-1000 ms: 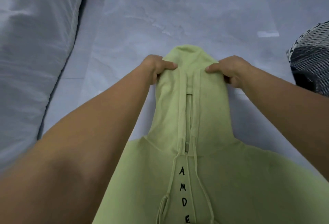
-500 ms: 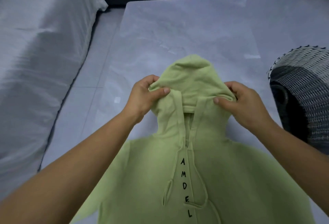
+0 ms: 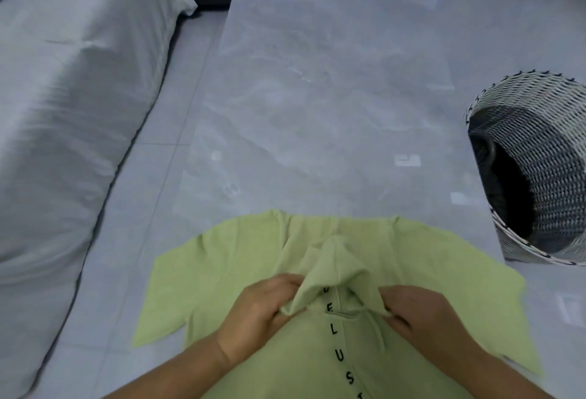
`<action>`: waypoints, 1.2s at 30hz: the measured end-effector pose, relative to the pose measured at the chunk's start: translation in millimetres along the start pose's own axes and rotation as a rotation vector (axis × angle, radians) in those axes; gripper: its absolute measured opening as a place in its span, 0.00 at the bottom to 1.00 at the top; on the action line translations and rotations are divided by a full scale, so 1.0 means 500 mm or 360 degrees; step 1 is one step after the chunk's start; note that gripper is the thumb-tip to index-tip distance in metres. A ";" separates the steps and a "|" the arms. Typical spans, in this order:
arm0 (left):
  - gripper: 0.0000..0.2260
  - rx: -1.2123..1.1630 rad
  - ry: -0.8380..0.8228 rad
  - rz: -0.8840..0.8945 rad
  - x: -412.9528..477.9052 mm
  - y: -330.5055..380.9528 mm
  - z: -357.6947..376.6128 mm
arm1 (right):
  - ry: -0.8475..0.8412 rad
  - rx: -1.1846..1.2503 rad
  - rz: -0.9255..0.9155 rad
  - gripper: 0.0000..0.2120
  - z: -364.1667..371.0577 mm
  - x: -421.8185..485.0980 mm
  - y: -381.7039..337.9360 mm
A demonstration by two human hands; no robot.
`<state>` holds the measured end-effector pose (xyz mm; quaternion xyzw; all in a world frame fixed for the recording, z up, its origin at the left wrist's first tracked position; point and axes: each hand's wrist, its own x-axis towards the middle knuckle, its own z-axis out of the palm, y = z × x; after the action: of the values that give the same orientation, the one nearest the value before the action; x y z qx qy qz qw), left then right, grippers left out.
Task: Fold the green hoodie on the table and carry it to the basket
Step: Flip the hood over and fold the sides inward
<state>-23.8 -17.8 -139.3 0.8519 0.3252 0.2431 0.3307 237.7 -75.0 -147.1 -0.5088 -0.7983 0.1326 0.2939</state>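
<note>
On the grey table [image 3: 317,97] the green hoodie [image 3: 228,271] lies spread flat, its body and sleeves not yet folded, well short of the basket [image 3: 539,132] at the right. Left hand [image 3: 263,310] and right hand [image 3: 421,313] pinch the hood [image 3: 333,271], folded down onto the chest.
</note>
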 end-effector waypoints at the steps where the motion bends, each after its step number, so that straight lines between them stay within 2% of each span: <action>1: 0.10 0.0043 -0.0035 0.0017 -0.018 -0.003 0.013 | -0.0037 0.0007 -0.0031 0.13 0.013 -0.020 0.000; 4: 0.03 0.0228 -0.0193 0.0101 -0.056 -0.020 0.033 | -0.0143 0.0006 -0.0098 0.13 0.044 -0.078 0.007; 6: 0.06 0.0286 -0.0364 0.0126 -0.080 -0.034 0.047 | -0.0229 -0.0009 -0.0126 0.15 0.054 -0.105 0.009; 8: 0.07 0.0408 -0.0530 -0.0061 -0.107 -0.037 0.061 | -0.0300 -0.0034 -0.0144 0.18 0.063 -0.126 0.015; 9: 0.09 0.0544 -0.0524 -0.0236 -0.123 -0.032 0.067 | -0.0337 -0.0045 -0.0144 0.18 0.067 -0.135 0.017; 11: 0.18 0.0900 -0.0567 -0.0319 -0.152 -0.040 0.069 | -0.0392 -0.0103 -0.0171 0.16 0.081 -0.157 0.022; 12: 0.22 0.0915 -0.0662 -0.0322 -0.157 -0.045 0.074 | -0.0420 -0.0138 -0.0191 0.16 0.087 -0.168 0.025; 13: 0.24 0.0929 -0.0692 -0.0210 -0.167 -0.054 0.084 | -0.0435 -0.0177 -0.0210 0.16 0.091 -0.178 0.026; 14: 0.22 0.0995 -0.0729 0.0044 -0.180 -0.070 0.096 | -0.0449 -0.0194 -0.0216 0.15 0.094 -0.188 0.026; 17: 0.10 0.1086 -0.0623 0.0496 -0.198 -0.104 0.088 | -0.0448 -0.0288 -0.0263 0.11 0.088 -0.203 0.021; 21: 0.01 0.1028 -0.0469 0.0452 -0.193 -0.066 0.064 | -0.0463 -0.0279 -0.0163 0.07 0.067 -0.200 -0.006; 23: 0.03 0.0920 -0.0323 0.0259 -0.179 -0.021 0.077 | -0.0405 -0.0212 0.0008 0.07 0.075 -0.199 -0.033; 25: 0.08 0.0780 -0.0171 -0.0174 -0.174 0.017 0.118 | -0.0326 0.0013 0.0544 0.15 0.097 -0.199 -0.073; 26: 0.12 0.0682 -0.0067 -0.0481 -0.172 0.034 0.139 | -0.0256 0.0177 0.0956 0.18 0.106 -0.195 -0.094; 28: 0.17 0.0355 0.0196 -0.1284 -0.164 0.065 0.171 | -0.0104 0.0571 0.1762 0.17 0.121 -0.182 -0.125; 30: 0.20 -0.0069 0.0427 -0.2010 -0.149 0.094 0.197 | 0.0080 0.0861 0.2257 0.18 0.130 -0.172 -0.135; 33: 0.22 -0.0333 0.0595 -0.2357 -0.147 0.117 0.235 | 0.0128 0.0962 0.2432 0.14 0.133 -0.159 -0.139; 35: 0.18 -0.0470 0.0594 -0.2455 -0.149 0.115 0.251 | 0.0140 0.1033 0.2418 0.07 0.124 -0.151 -0.137; 36: 0.18 -0.0584 0.0649 -0.2453 -0.152 0.112 0.253 | 0.0152 0.1068 0.2403 0.07 0.114 -0.149 -0.133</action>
<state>26.7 -155.3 -197.9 0.2605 0.8284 0.1471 0.4736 177.6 -166.3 -183.0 -0.7983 -0.1465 0.5038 0.2957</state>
